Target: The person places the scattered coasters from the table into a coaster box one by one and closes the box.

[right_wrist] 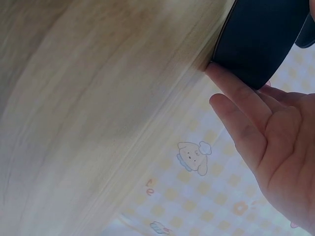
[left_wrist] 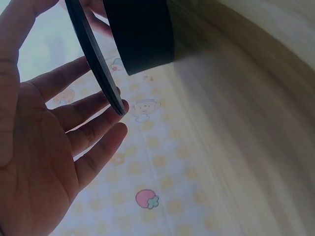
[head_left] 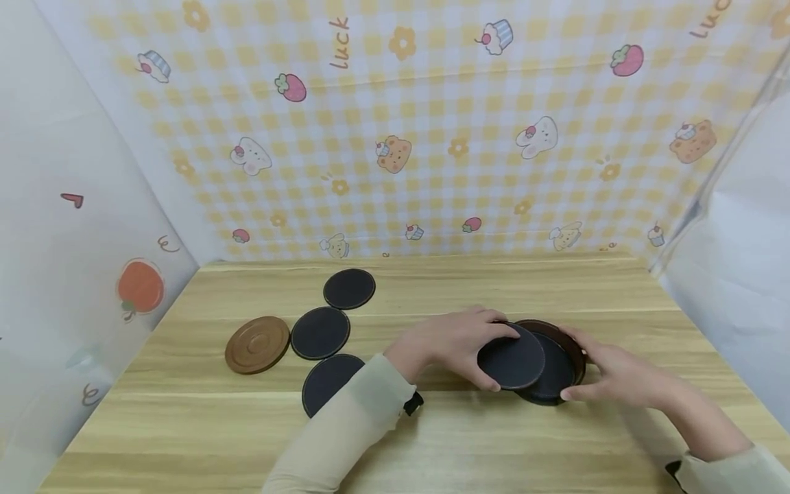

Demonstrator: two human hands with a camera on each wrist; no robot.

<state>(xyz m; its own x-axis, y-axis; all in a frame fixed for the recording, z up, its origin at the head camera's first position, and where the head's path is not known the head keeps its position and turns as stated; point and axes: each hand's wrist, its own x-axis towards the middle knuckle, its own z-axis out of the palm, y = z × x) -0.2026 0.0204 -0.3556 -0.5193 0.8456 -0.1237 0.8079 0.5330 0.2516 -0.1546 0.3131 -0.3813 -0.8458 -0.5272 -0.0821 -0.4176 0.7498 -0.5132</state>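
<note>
My left hand [head_left: 459, 346] pinches a round black coaster [head_left: 512, 357] by its edge, thumb at the near side and fingers at the far side. The coaster is tilted and overlaps the left part of a round, dark coaster holder [head_left: 577, 343] with a brown inner wall. Black shows at the bottom inside the holder. My right hand [head_left: 623, 374] grips the holder's right side between thumb and fingers. In the left wrist view the coaster [left_wrist: 93, 54] is seen edge-on, apart from the holder's outer wall [left_wrist: 142, 39]. Right-hand fingers lie along the holder wall [right_wrist: 261, 39] in the right wrist view.
Three more black coasters lie flat in a slanting row: a far one [head_left: 349, 288], a middle one [head_left: 320, 333] and a near one [head_left: 327, 384] partly behind the left sleeve. Left of them lies a brown round lid [head_left: 256, 344]. A checked cloth [head_left: 426, 171] hangs behind the wooden table [head_left: 444, 449].
</note>
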